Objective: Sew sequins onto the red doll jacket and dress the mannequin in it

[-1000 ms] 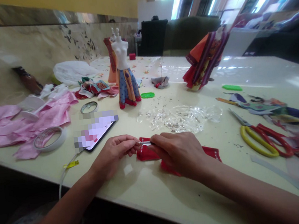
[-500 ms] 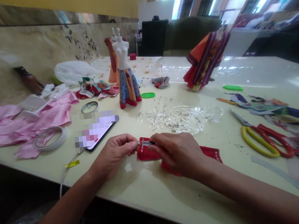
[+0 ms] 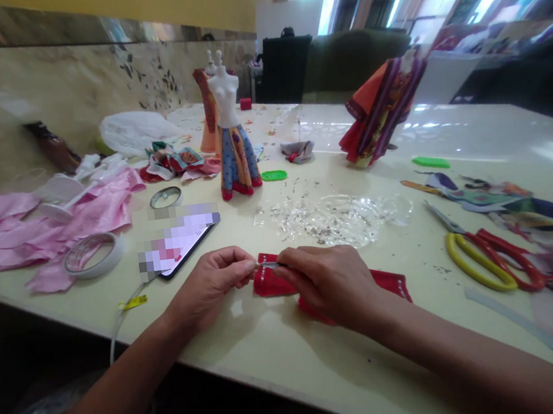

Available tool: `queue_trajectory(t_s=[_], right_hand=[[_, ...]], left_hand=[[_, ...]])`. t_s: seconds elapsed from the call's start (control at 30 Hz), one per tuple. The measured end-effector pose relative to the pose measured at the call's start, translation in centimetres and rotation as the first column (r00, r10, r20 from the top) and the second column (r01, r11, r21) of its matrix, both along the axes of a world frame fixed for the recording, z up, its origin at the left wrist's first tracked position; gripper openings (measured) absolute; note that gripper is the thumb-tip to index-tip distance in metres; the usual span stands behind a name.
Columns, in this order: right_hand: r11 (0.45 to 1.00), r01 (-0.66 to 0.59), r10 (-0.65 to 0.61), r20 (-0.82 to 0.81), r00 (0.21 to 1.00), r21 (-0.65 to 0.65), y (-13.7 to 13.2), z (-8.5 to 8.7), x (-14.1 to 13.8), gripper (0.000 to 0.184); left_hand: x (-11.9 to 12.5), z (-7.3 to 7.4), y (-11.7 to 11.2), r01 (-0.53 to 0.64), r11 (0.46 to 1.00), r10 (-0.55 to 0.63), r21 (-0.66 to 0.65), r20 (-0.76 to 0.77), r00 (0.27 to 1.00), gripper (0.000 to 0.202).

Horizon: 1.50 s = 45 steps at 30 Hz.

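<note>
- While both hands work at one spot on the red cloth, the step in hand looks like fine work at its edge, with a thin silver piece held there; needle or strip, too small to tell.
- Left hand: clenched in a tight pinch, thumb and fingertips on the silver piece.
- Right hand: closed in a pinch at the piece's other end; its fingers hide whether they bite the piece, the cloth or both.
- Next move calls for steady tension and a clean line along the edge.
- Red cloth: flat on the table at 12 o'clock from the person, partly under the right hand, with white dotted trim along its edges.
- Around it: clear plastic sheet with sequins at 1 o'clock; yellow-handled scissors at 3; blurred phone at 11; tape roll and pink fabric at 10; dressed mannequin at 12, further back.
</note>
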State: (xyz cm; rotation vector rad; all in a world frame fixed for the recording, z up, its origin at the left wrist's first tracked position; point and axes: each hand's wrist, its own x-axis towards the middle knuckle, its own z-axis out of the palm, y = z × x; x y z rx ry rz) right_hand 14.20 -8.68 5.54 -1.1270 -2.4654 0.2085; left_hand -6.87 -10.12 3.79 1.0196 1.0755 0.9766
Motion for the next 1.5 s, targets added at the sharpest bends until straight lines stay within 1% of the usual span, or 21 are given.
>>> queue_trajectory(t_s=[0.23,0.43,0.6,0.77,1.0,1.13,1.5], right_hand=[[0.998,0.023,-0.026,0.037,0.999,0.060,-0.06,-0.33,-0.05,0.041],[0.996,0.015,-0.019,0.047,0.999,0.093,-0.39,-0.45,-0.23,0.038],[0.988,0.028,-0.040,0.074,0.996,0.153,-0.62,-0.52,-0.45,0.042],[0.994,0.009,-0.018,0.076,0.997,0.113,-0.53,-0.28,-0.33,0.038],[0.998,0.035,-0.034,-0.027,0.999,0.053,-0.38,-0.36,-0.18,0.039],[0.999,0.037,-0.035,-0.053,0.998,0.036,-0.30,-0.39,-0.18,0.037],[0.998,0.029,-0.026,-0.045,0.999,0.059,-0.40,-0.49,-0.24,0.039]], left_hand=[[0.27,0.00,0.05,-0.017,1.000,0.017,-0.007,0.009,1.000,0.020],[0.29,-0.18,0.08,-0.011,1.000,0.011,-0.001,0.001,1.000,0.023],[0.24,-0.45,0.03,-0.008,1.000,0.008,-0.001,-0.002,1.000,0.021],[0.34,-0.33,-0.07,-0.020,1.000,0.020,-0.003,0.029,0.999,0.021],[0.15,-0.46,-0.03,-0.006,0.999,0.004,0.035,0.040,0.999,0.019],[0.09,-0.52,-0.03,-0.007,0.999,0.006,0.043,0.032,0.999,0.018],[0.36,-0.05,-0.25,-0.003,1.000,0.003,0.004,0.028,1.000,0.024]])
